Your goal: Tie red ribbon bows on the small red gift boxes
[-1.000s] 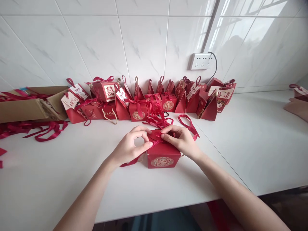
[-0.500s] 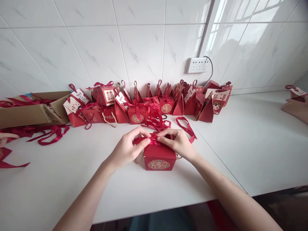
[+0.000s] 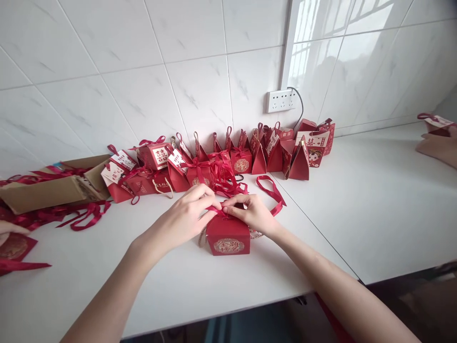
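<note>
A small red gift box (image 3: 228, 238) with a gold round emblem stands on the white table in front of me. Across its top lies a red satin ribbon (image 3: 223, 212). My left hand (image 3: 191, 209) pinches the ribbon at the left of the box top, fingers bent over it. From the right, my right hand (image 3: 252, 212) pinches the same ribbon between thumb and forefinger, close to my left fingertips. Twisted gold cord (image 3: 202, 237) shows at the box's sides. My fingers partly hide where the ribbon crosses.
Several finished red boxes (image 3: 266, 157) line the tiled wall. Loose ribbon (image 3: 273, 190) lies behind the box. At left are a cardboard carton (image 3: 46, 193) with ribbons and another person's hand (image 3: 10, 228) on a red box. A socket strip (image 3: 282, 101) is on the wall.
The view has tilted and shifted a little. My left hand has turned further over the ribbon, and the ribbon lies closer to the box top. Both hands stay at the box.
</note>
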The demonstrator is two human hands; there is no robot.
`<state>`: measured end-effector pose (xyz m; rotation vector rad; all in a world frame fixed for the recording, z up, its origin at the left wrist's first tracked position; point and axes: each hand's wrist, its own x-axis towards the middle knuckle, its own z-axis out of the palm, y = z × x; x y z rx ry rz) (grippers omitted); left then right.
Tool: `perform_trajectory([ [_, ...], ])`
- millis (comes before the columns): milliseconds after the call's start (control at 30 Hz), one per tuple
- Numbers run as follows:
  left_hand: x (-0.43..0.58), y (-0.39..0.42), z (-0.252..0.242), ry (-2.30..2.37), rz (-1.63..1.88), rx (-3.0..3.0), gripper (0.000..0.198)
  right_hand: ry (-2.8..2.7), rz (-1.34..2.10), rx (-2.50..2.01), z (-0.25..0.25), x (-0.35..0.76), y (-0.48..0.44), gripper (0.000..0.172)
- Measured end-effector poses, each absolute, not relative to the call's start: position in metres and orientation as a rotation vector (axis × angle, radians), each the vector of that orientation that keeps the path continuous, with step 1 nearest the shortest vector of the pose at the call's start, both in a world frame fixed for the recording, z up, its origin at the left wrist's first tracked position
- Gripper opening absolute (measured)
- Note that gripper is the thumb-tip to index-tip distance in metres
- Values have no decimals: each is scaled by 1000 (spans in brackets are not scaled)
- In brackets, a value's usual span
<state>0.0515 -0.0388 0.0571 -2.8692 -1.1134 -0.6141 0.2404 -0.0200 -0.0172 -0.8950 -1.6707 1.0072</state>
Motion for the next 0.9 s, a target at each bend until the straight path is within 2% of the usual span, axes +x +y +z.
perform_trajectory([
  [233,54,-35,63,-1028,-527,-2816,21,-1648,1044,-830,-20,241,-17,16],
  [500,59,-37,64,-1227,-558,-2863,17,-1754,972,-841,-15,242,-21,14],
  [733,60,-5,44,-1595,-929,-2992,21,-1806,995,-758,-16,244,-19,16],
  [900,62,6,16,-1663,-1369,-2965,24,-1762,986,-698,-18,241,-20,18],
])
